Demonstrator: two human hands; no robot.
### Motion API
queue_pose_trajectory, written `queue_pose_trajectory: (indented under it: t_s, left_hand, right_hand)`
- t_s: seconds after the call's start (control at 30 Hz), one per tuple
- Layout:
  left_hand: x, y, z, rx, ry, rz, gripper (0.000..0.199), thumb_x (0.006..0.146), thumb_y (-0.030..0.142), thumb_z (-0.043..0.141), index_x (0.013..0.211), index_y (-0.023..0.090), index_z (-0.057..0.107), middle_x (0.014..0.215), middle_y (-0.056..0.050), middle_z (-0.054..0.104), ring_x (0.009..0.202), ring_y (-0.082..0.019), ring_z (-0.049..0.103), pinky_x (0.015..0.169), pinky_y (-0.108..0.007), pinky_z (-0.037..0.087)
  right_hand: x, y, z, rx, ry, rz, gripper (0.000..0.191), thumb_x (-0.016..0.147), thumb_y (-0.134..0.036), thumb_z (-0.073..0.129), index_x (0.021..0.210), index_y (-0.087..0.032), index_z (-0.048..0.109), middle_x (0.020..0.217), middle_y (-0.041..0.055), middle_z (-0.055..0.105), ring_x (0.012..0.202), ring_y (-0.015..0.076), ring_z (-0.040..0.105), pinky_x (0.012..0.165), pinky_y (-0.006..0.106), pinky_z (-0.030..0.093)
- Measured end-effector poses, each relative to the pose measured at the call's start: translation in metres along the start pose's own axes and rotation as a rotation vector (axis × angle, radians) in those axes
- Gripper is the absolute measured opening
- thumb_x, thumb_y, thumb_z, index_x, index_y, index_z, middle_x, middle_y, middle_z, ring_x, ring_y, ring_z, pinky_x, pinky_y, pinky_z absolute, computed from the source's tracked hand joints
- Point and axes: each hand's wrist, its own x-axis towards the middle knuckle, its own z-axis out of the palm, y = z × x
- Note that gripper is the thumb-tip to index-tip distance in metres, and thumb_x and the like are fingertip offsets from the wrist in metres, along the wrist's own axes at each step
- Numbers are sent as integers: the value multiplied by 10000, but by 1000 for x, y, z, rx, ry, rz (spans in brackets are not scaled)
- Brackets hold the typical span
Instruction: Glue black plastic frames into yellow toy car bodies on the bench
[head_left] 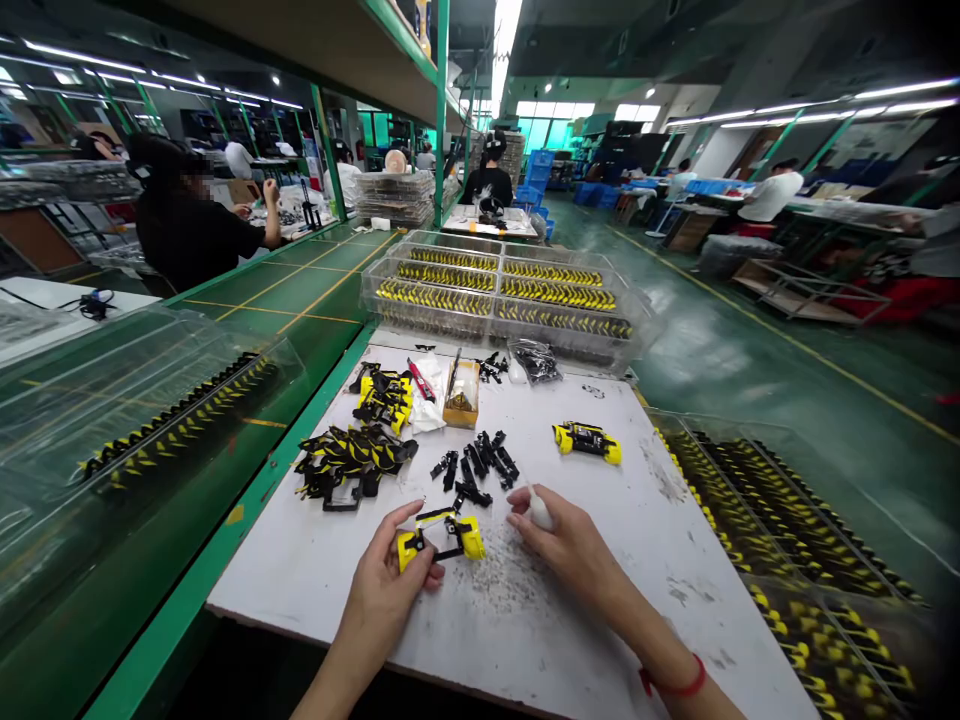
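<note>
My left hand [390, 570] is closed on the left end of a black and yellow plastic frame [471, 538], held just above the white worktop. In my right hand [562, 540] is a small white squeeze bottle [540, 512] with a thin tip pointing up; its lower part is hidden by my fingers. Between and beyond the hands lies a loose pile of small black plastic parts [480, 465]. Another black and yellow assembly [587, 442] rests apart on the right. To the left are a heap of black and yellow pieces [352, 455] and several stacked yellow-ended assemblies [384, 398].
A small open box [461, 395], a red cutter [421, 380] and a bag of black parts [534, 362] sit toward the back. Clear trays [495, 285] of parts stand behind the worktop [615, 520]; more trays flank it. A green conveyor [315, 285] runs left, with a seated person [187, 220] beyond.
</note>
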Motion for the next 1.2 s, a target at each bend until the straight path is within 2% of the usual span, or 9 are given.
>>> queue_pose_trajectory:
  t_s: [0.07, 0.13, 0.27, 0.47, 0.67, 0.8, 0.97, 1.1, 1.2]
  left_hand:
    - [-3, 5, -9, 6, 52, 11, 642, 706, 437, 721, 1250, 183, 492, 826, -5, 622, 650, -166, 675, 627, -301, 580]
    - [-5, 9, -17, 28, 110, 27, 604, 691, 451, 724, 1202, 187, 540, 842, -7, 624, 652, -171, 678, 630, -310, 584]
    - [-8, 14, -30, 87, 161, 68, 499, 708, 455, 702, 1118, 192, 597, 876, -18, 627, 676, -181, 687, 638, -310, 587]
    - [-5, 12, -32, 98, 210, 97, 365, 695, 442, 707, 933, 167, 673, 901, -50, 661, 704, -188, 684, 648, -310, 592]
    - [-4, 5, -27, 153, 149, 96, 343, 766, 428, 664, 992, 169, 660, 919, -50, 655, 741, -181, 677, 697, -311, 588]
    - [-7, 8, -15, 235, 70, 150, 301, 837, 400, 593, 1040, 185, 644, 972, -57, 624, 747, -165, 662, 693, -300, 575]
    - [-6, 13, 16, 415, -74, 288, 207, 850, 307, 588, 1017, 213, 666, 899, -39, 627, 717, -148, 626, 685, -274, 531]
    - [-6, 9, 37, 409, -107, 284, 148, 867, 274, 557, 930, 197, 667, 908, -39, 643, 716, -142, 630, 681, -257, 514]
    - [-7, 3, 45, 417, -116, 275, 138, 868, 270, 558, 914, 194, 664, 899, -34, 646, 709, -139, 628, 699, -261, 507]
  right_hand:
    - [11, -2, 8, -136, 46, -110, 152, 843, -323, 532, 915, -206, 597, 906, 37, 647, 813, 186, 608, 753, 315, 483]
    - [19, -1, 18, -216, 58, -189, 144, 858, -302, 518, 945, -213, 590, 941, 49, 630, 834, 196, 609, 751, 325, 489]
    - [25, 3, 31, -311, 52, -233, 132, 880, -277, 497, 963, -214, 576, 943, 63, 603, 824, 207, 604, 719, 339, 493]
    - [33, 0, 24, -295, -53, -201, 118, 866, -273, 504, 822, -204, 588, 845, 29, 599, 779, 181, 589, 713, 310, 465]
    - [29, -6, 16, -245, -59, -225, 120, 875, -280, 508, 835, -211, 597, 833, 16, 634, 760, 167, 600, 691, 285, 460]
    - [11, -2, 14, -210, 26, -371, 118, 897, -252, 497, 904, -221, 611, 927, 48, 667, 857, 180, 629, 761, 292, 492]
    - [-14, 5, 9, -229, 99, -582, 248, 876, -122, 432, 943, -229, 644, 1053, 75, 664, 964, 183, 643, 792, 279, 537]
    - [-27, 12, 2, -241, 202, -710, 314, 838, -46, 426, 994, -218, 638, 1028, 80, 674, 947, 171, 658, 798, 264, 560]
    - [-34, 21, -3, -274, 203, -729, 407, 768, 30, 401, 1025, -203, 614, 1046, 89, 655, 967, 171, 645, 812, 268, 559]
